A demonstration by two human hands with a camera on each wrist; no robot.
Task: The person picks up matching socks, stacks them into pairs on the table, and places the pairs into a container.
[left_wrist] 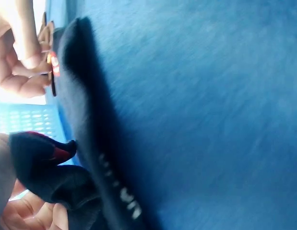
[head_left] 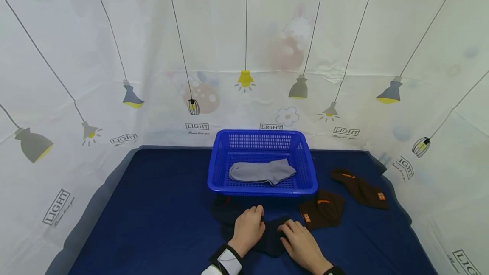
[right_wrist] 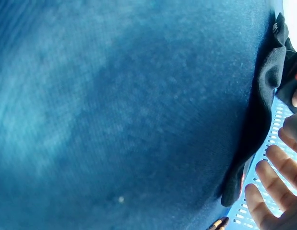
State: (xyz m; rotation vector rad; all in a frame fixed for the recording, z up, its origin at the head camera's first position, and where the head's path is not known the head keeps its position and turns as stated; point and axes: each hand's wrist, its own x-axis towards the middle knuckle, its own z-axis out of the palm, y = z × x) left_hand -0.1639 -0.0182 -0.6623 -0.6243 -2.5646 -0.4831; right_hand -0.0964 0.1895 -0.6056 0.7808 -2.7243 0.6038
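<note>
My left hand [head_left: 247, 229] pinches a bunched part of a dark sock with red trim [left_wrist: 52, 167]. Under and beside my hands a dark sock [head_left: 272, 241] lies along the cloth, pale lettering on its side in the left wrist view. My right hand [head_left: 303, 244] is at the right end of that sock, fingers slightly bent and spread, holding nothing; in the right wrist view its fingers [right_wrist: 275, 182] are apart. Another dark sock part with a small red mark [head_left: 221, 211] shows left of my left hand, below the basket.
A blue plastic basket [head_left: 263, 192] stands behind my hands, with a grey sock pair [head_left: 261, 171] inside. To the right lie two brown socks with orange marks, the nearer sock [head_left: 324, 211] and the farther sock [head_left: 361, 189]. Dark blue cloth [head_left: 153, 215] covers the table; a printed white curtain [head_left: 244, 20] surrounds it.
</note>
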